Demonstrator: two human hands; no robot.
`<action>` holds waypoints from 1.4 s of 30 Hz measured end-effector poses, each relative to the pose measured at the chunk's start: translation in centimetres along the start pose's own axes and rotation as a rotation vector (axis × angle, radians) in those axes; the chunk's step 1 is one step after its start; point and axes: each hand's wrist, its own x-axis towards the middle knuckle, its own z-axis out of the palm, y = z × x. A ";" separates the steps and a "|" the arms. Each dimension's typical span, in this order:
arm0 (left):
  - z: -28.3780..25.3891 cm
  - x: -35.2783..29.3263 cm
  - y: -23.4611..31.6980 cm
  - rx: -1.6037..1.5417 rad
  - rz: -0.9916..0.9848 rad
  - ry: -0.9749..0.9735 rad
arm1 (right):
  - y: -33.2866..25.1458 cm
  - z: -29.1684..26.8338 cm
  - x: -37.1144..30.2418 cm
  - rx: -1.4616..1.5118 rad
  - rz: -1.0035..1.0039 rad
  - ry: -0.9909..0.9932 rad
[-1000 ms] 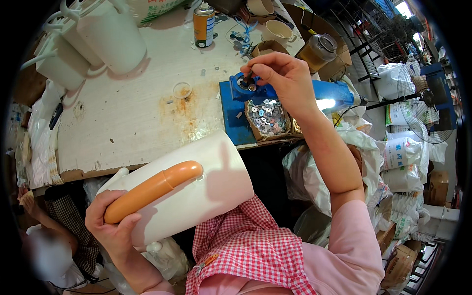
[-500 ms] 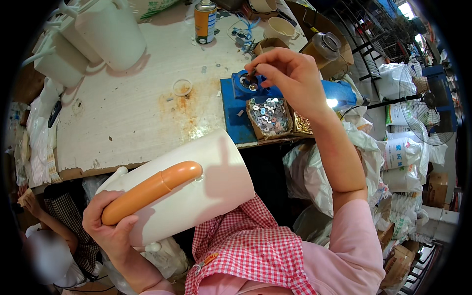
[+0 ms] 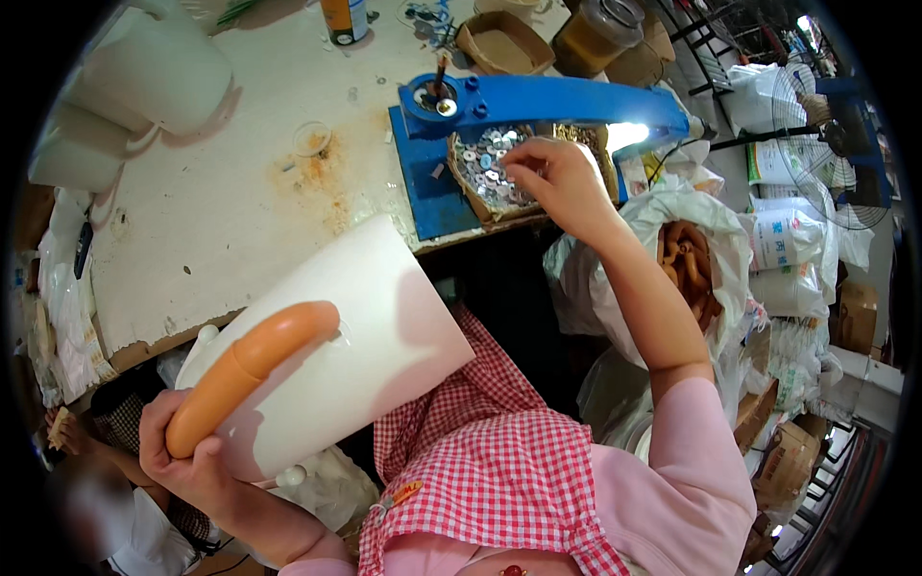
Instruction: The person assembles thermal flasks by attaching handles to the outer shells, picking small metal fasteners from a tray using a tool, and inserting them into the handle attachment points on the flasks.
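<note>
My left hand (image 3: 187,451) is closed round the lower end of an orange-brown handle (image 3: 252,355). This handle is fixed to the side of a white pitcher (image 3: 360,307), which lies tilted in front of my apron. Over a cardboard tray of loose metal washers (image 3: 480,158), my right hand (image 3: 567,182) has thumb and fingertips pinched. Whether something small is between them cannot be made out. Behind the tray runs the arm of a blue bench tool (image 3: 567,101), with a thin dark rod (image 3: 441,75) upright at its round end.
Small brass-coloured parts (image 3: 581,134) fill a box beside the washers. White pitchers (image 3: 158,72) stand at the far left, and a spray can (image 3: 344,19) at the back. A white bag (image 3: 615,274) holds more orange-brown handles. A fan (image 3: 836,144) stands right; another person (image 3: 144,518) is at lower left.
My right hand has moved from the blue tool's round end down to the washers. The pitcher has shifted slightly left in view, still held by my left hand. The whole view has shifted.
</note>
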 end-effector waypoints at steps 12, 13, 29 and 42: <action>0.4 0.1 0.7 0.022 -0.074 -0.023 | 2.3 2.6 2.2 -0.345 -0.292 0.101; 0.2 0.2 0.7 0.010 -0.065 -0.013 | 1.5 2.4 2.0 -0.295 -0.303 0.112; 2.1 0.3 2.0 0.005 -0.021 -0.013 | -7.9 -1.8 8.2 -0.235 -1.135 0.559; 0.4 1.8 1.8 0.033 -0.035 0.037 | -7.4 -0.2 -0.5 0.329 -0.528 0.103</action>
